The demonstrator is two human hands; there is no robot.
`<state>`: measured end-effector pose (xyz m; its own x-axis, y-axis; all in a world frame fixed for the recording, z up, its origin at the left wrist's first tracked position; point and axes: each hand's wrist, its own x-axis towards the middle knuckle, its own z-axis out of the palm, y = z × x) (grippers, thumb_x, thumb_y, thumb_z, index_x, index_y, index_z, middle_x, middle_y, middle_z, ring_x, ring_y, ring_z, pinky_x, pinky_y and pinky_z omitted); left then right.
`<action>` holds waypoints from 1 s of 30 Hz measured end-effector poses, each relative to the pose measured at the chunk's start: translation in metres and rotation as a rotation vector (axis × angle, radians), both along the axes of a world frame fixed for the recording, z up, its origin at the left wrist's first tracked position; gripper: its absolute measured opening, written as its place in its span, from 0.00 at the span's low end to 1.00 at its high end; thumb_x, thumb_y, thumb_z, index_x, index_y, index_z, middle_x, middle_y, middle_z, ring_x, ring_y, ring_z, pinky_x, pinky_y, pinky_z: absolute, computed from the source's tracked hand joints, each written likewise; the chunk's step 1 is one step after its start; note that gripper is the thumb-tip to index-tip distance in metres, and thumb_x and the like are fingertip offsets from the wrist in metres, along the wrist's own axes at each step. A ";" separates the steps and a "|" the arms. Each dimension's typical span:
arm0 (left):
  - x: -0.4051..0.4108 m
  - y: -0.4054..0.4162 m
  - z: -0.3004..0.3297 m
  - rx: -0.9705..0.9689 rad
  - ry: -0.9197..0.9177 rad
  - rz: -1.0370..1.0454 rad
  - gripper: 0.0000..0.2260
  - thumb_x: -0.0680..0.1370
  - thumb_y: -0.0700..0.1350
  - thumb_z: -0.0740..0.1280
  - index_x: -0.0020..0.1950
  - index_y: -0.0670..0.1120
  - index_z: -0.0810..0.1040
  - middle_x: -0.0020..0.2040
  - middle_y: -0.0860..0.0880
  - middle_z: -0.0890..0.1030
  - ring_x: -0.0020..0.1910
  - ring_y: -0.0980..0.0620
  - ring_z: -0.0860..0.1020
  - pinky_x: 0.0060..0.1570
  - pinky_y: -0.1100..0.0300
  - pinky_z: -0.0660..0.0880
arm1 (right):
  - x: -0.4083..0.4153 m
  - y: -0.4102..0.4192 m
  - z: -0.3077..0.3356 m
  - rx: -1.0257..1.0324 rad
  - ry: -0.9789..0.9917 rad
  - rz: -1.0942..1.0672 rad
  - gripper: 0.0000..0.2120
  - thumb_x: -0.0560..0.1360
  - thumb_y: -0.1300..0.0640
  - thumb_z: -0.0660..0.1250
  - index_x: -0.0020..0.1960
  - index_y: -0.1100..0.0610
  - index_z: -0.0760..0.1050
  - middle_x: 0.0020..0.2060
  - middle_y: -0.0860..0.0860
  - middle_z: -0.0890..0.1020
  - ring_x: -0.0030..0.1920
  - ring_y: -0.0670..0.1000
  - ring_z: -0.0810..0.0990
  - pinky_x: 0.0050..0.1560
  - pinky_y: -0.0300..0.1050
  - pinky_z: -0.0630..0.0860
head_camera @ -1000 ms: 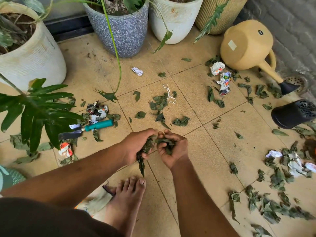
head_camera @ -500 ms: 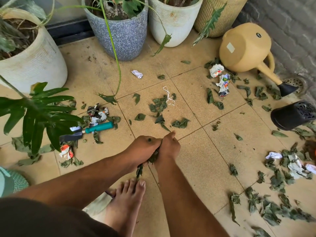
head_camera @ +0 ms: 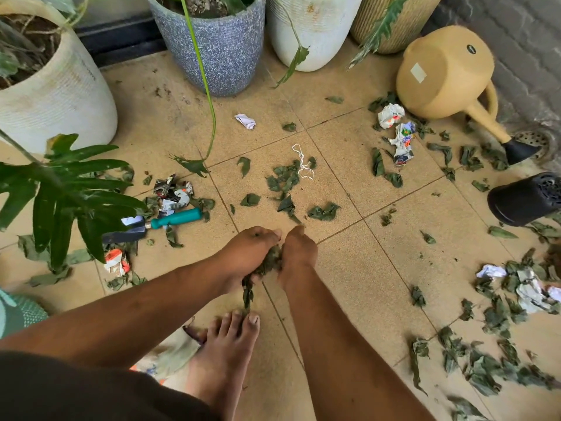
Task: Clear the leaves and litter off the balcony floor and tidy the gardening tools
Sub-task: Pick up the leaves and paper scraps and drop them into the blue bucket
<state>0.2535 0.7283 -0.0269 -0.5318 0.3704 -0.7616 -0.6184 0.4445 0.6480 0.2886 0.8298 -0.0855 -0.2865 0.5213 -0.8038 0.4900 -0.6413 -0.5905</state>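
Left hand [head_camera: 246,253]: we see it curled over a wad of leaves [head_camera: 268,264], gripping it from the left, knuckles up.
Right hand [head_camera: 299,253]: pressed against the same wad from the right, fingers curled round it; the two hands nearly touch at the fingertips.
Wad: squeezed between both hands just above the floor [head_camera: 349,268], with a strand of leaves hanging below the left hand toward our bare foot [head_camera: 224,354].
Loose leaves [head_camera: 285,180]: a small scatter lies just beyond the hands, by a white string [head_camera: 302,162]; a denser spread [head_camera: 485,360] lies well to the right.
Paper litter: crumpled scraps near the trowel [head_camera: 173,192], by the can [head_camera: 397,132], one small piece [head_camera: 245,120] before the grey pot [head_camera: 218,47], and more at the far right [head_camera: 528,290].
Trowel [head_camera: 158,223]: teal handle, flat on the floor left of the hands, blade partly under a plant [head_camera: 66,196].
Can [head_camera: 446,74]: yellow watering can tipped on its side, far right, spout toward a drain.
Black pot [head_camera: 525,199]: on its side at the right edge.
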 end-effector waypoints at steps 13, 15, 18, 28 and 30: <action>-0.025 -0.027 -0.011 0.135 -0.246 0.128 0.09 0.85 0.51 0.68 0.57 0.46 0.73 0.34 0.49 0.71 0.28 0.52 0.66 0.25 0.62 0.56 | 0.019 0.124 -0.029 1.135 -0.598 0.993 0.24 0.80 0.31 0.61 0.63 0.45 0.81 0.44 0.49 0.86 0.36 0.48 0.79 0.33 0.37 0.70; -0.024 -0.032 -0.013 0.117 -0.248 0.124 0.09 0.85 0.50 0.68 0.57 0.45 0.74 0.34 0.48 0.71 0.28 0.52 0.66 0.25 0.62 0.56 | 0.023 0.121 -0.027 1.124 -0.556 0.980 0.19 0.81 0.34 0.63 0.60 0.45 0.82 0.40 0.47 0.84 0.33 0.46 0.79 0.31 0.35 0.69; -0.022 -0.035 -0.012 0.078 -0.246 0.135 0.09 0.85 0.50 0.69 0.55 0.45 0.76 0.32 0.48 0.74 0.28 0.52 0.67 0.25 0.62 0.57 | 0.034 0.104 -0.024 1.172 -0.427 0.947 0.12 0.83 0.41 0.64 0.59 0.45 0.82 0.37 0.45 0.82 0.30 0.43 0.78 0.27 0.35 0.72; -0.022 -0.032 -0.007 0.087 -0.266 0.151 0.09 0.86 0.50 0.68 0.58 0.45 0.74 0.32 0.49 0.73 0.27 0.53 0.66 0.23 0.64 0.57 | 0.061 0.061 -0.035 0.834 -0.279 0.304 0.18 0.88 0.45 0.52 0.52 0.55 0.75 0.34 0.47 0.76 0.34 0.51 0.76 0.35 0.43 0.69; -0.023 -0.032 -0.006 0.091 -0.264 0.152 0.09 0.86 0.50 0.68 0.58 0.45 0.74 0.32 0.49 0.72 0.27 0.53 0.66 0.23 0.64 0.57 | 0.053 0.067 -0.031 0.610 -0.212 0.052 0.25 0.87 0.41 0.51 0.44 0.55 0.76 0.34 0.51 0.78 0.35 0.54 0.76 0.37 0.46 0.71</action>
<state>0.2308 0.6967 -0.0334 -0.3750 0.3748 -0.8479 -0.8255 0.2811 0.4894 0.3419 0.8967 -0.1163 -0.1913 0.8921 -0.4093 0.6573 -0.1932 -0.7284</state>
